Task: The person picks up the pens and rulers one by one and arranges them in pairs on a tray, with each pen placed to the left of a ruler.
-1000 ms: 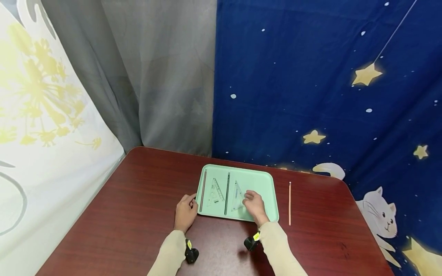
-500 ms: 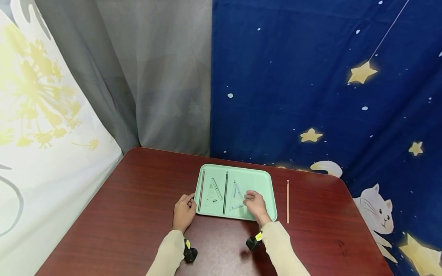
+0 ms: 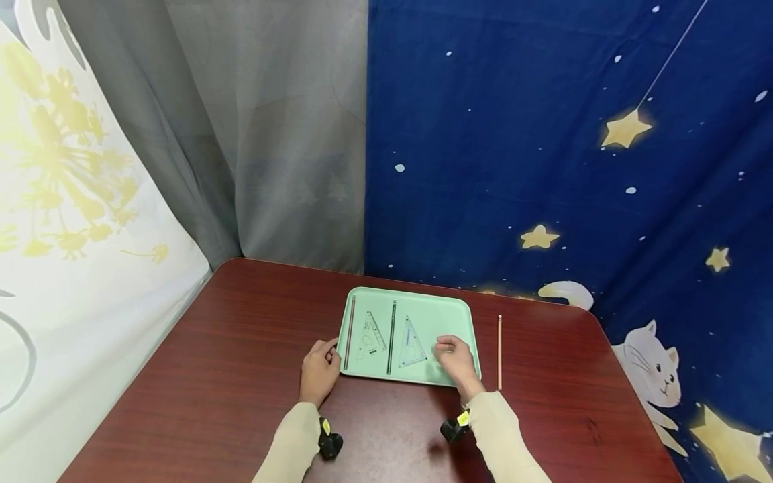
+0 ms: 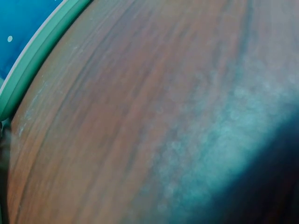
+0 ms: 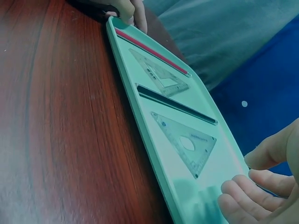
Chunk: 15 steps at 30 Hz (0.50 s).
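A mint-green tray [image 3: 443, 312] lies on the table. My left hand [image 3: 319, 376] holds it by the front left corner, with fingers at the rim. On the tray, from left to right, are a dark red pencil [image 3: 349, 333], a clear set square [image 5: 166, 84], a dark green pencil [image 3: 391, 337] and a second clear set square [image 5: 196, 145]. My right hand [image 3: 457, 363] hovers over the tray's right part, fingers loosely bent and nothing between them. It is apart from the nearby set square. The left wrist view shows mainly tabletop and the tray rim [image 4: 44, 44].
A plain wooden pencil [image 3: 499, 352] lies on the dark red wooden table [image 3: 253, 322], just right of the tray. Grey cloth [image 3: 296, 168] and a blue star-patterned curtain [image 3: 459, 188] hang behind the table.
My right hand has moved a little to the right, away from the second set square, which now shows whole. The left hand stays at the tray corner. The head view has shifted slightly.
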Tool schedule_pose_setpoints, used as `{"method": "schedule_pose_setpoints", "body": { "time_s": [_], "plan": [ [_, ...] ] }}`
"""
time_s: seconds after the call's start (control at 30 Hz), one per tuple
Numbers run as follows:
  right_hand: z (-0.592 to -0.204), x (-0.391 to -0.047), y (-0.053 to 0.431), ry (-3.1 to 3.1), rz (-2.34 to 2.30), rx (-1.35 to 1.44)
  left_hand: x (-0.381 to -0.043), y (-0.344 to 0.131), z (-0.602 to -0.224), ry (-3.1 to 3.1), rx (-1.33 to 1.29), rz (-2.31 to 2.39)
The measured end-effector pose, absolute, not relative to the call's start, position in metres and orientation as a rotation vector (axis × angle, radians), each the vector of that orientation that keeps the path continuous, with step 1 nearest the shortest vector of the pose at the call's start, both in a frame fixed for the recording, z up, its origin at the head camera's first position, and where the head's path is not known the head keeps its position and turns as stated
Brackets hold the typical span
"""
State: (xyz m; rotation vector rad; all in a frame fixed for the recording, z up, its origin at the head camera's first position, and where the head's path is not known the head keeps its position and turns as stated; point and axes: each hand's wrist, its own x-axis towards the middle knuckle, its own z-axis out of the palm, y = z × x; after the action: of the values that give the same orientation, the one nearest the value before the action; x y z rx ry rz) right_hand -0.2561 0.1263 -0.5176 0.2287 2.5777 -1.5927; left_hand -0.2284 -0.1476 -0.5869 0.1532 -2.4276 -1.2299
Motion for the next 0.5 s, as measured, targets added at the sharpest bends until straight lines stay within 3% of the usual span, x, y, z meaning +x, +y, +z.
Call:
{"method": "schedule_pose_setpoints", "body": {
  "time_s": [0.5],
  "plan": [
    [-0.522,-0.243,0.152,2.573,-1.635,0.290,-0.230,-0.148,-0.591,-2.423,0.153,-1.234]
  ]
}}
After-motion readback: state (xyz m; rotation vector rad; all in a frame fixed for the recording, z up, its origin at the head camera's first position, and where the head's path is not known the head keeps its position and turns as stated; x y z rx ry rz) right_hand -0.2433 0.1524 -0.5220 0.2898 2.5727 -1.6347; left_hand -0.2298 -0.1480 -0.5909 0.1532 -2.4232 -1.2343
